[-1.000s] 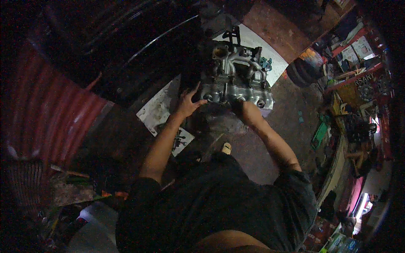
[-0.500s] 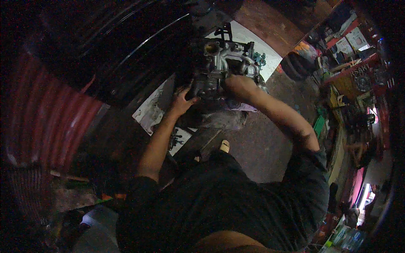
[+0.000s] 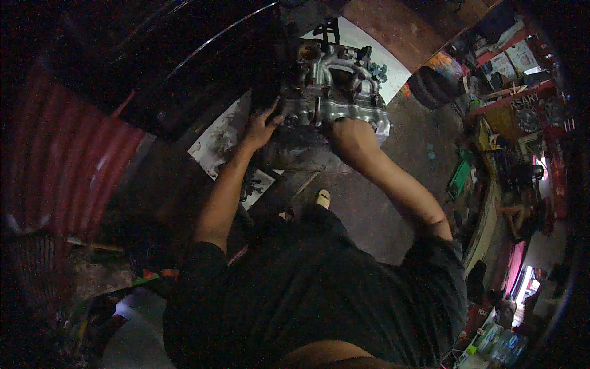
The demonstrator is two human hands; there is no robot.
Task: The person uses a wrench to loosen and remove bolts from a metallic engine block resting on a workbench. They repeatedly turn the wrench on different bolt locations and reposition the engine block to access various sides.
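Observation:
A grey metal engine [image 3: 332, 111] with curved intake pipes stands in front of me, on what looks like a dark, dirty support [image 3: 301, 157]. At its left side is my left hand [image 3: 263, 130], thumb and fingers apart, fingertips against or close to the dark edge there. My right hand [image 3: 353, 138] is closed in a fist at the engine's near side, right of the middle. Whatever lies inside that fist is hidden by the back of the hand.
White stained sheets [image 3: 224, 138] lie left of the engine and behind it. A small greenish part [image 3: 378, 72] sits at its far right. Dark car bodywork [image 3: 203, 67] rises at the left, beside red corrugated metal [image 3: 67, 154]. Cluttered shelves [image 3: 516, 98] line the right.
My right hand has come nearer to me, from the engine's top to its near side. The pink-purple patch under it no longer shows. My left hand stays by the engine's left side.

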